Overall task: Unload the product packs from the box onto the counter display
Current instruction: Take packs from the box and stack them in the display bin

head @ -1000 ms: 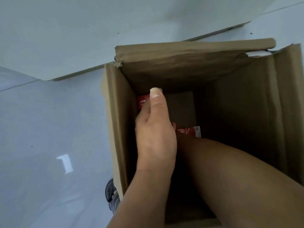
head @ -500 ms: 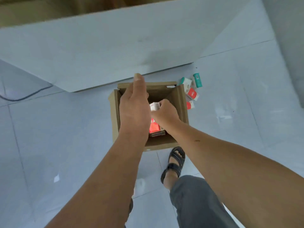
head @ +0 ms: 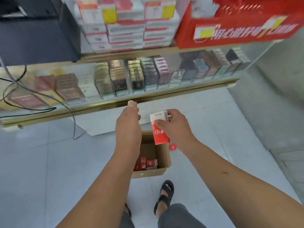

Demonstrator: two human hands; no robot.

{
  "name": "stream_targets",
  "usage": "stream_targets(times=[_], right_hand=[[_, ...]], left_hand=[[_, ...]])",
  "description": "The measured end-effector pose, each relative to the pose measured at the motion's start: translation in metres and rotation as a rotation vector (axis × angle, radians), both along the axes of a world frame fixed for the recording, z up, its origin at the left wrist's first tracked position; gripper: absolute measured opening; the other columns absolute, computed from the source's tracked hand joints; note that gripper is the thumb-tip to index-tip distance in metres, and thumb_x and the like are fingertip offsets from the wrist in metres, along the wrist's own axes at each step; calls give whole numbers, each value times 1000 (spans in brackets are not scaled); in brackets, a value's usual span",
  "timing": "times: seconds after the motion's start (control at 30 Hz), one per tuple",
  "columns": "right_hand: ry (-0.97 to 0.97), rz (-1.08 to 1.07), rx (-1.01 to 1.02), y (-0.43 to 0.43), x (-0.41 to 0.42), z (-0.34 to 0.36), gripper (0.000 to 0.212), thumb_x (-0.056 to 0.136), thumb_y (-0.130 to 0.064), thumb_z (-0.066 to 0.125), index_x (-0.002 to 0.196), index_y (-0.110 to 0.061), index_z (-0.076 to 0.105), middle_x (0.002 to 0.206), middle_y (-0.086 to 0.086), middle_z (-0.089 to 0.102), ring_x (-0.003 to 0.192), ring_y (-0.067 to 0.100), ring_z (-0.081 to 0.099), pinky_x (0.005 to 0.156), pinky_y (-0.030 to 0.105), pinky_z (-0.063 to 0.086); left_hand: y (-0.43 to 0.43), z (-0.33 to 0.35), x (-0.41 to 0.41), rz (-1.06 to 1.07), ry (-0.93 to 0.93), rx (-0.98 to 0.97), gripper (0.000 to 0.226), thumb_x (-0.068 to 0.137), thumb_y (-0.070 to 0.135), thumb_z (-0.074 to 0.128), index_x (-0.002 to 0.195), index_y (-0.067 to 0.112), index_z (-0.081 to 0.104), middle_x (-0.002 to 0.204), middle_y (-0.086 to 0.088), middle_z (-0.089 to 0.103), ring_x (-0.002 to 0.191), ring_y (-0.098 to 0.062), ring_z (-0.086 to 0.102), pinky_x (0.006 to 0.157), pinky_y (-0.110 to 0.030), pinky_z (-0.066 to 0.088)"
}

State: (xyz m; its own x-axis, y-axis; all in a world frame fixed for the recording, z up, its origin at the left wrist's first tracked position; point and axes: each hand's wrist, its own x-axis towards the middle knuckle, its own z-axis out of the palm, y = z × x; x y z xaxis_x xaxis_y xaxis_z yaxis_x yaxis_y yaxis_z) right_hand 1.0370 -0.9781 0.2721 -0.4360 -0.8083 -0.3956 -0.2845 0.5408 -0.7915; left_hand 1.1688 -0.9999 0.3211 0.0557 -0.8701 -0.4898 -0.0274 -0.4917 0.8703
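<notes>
- Gripping red/white packs (head: 159,129) w/ R hand (head: 178,127), fingers curled round, up above box (head: 148,173) on floor.
- L hand (head: 128,125) alongside, fingers relaxed, holding nothing.
- Down in box, more packs (head: 148,163); counter display (head: 164,93) just ahead.

The left arm (head: 115,170) hid one side of the box (head: 164,155), and blur made the labels in the counter display (head: 181,90) unreadable.

Pale tiled floor (head: 41,162) bears an open brown cardboard box (head: 148,174); a small red pack (head: 172,147) lies just right of it.
</notes>
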Motion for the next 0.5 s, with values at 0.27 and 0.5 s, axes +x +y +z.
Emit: stream_targets(times=[0.27, 0.5], right_hand=[[30, 115, -277, -28, -27, 126, 20, 85, -30, 73, 91, -40, 56, 96, -13, 69, 86, 11, 68, 80, 42, 60], [185, 306, -456, -72, -36, 210, 23, 83, -25, 73, 102, -36, 66, 94, -15, 72, 85, 6, 68, 75, 38, 60]], left_hand=[[-11, 102, -26, 59, 59, -260, 44, 98, 61, 36, 103, 32, 68, 111, 5, 70, 108, -15, 63, 82, -29, 37], [-33, 156, -24, 67, 125, -335, 35, 106, 48, 34, 95, 33, 64, 91, 15, 69, 84, -1, 65, 69, -26, 47]])
